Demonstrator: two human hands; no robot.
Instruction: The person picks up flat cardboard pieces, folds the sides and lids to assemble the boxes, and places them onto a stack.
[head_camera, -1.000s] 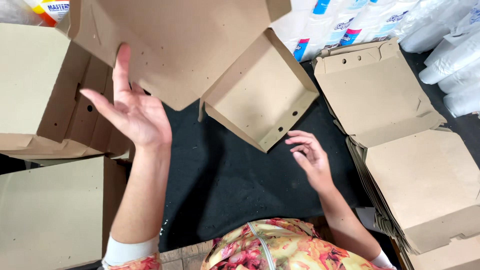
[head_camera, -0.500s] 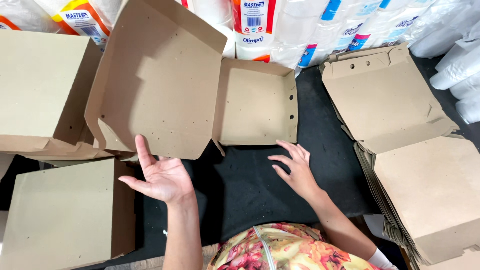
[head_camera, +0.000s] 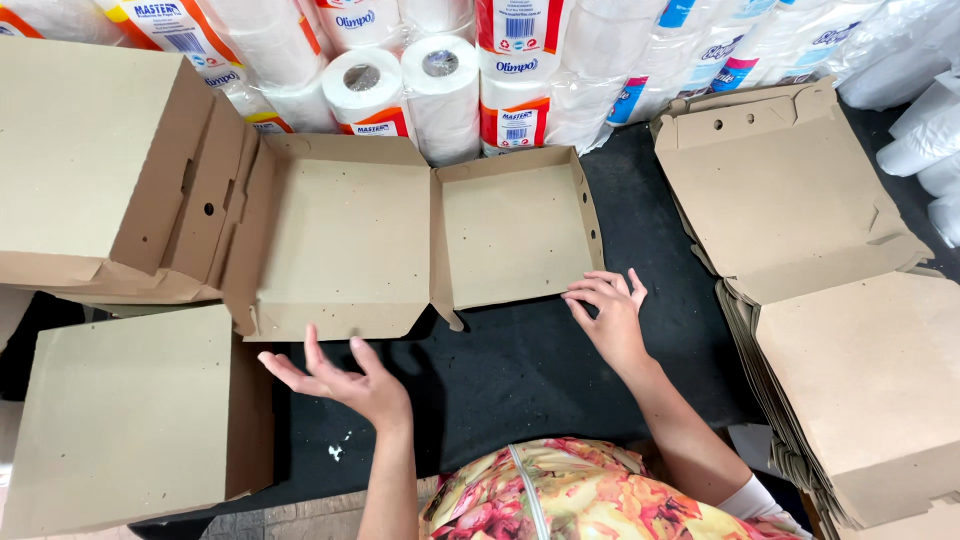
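Black cloth covers the worktable (head_camera: 520, 380). At lower centre, the left hand (head_camera: 345, 378) hovers palm-up, fingers spread, holding nothing, just below the open brown cardboard clamshell box (head_camera: 400, 240). The right hand (head_camera: 610, 315) rests its loosely spread fingertips on that box's lower right edge. Flat brown cardboard blanks (head_camera: 830, 300) are stacked at the right; wrapped white paper rolls (head_camera: 440, 80) line the top.

Closed cardboard boxes: one (head_camera: 95, 160) at upper left of the frame, one (head_camera: 130, 415) at lower left, both plain brown, lids shut.

Stack of flat cardboard blanks (head_camera: 850, 390) along the right edge, unfolded, topmost sheet (head_camera: 780, 190) lying open with punched holes near its upper flap.

Packs of toilet paper rolls (head_camera: 440, 70) across the top, white rolls in clear wrap.

Black table surface (head_camera: 530, 370) in the centre, with small white scraps (head_camera: 340, 448) at lower left.
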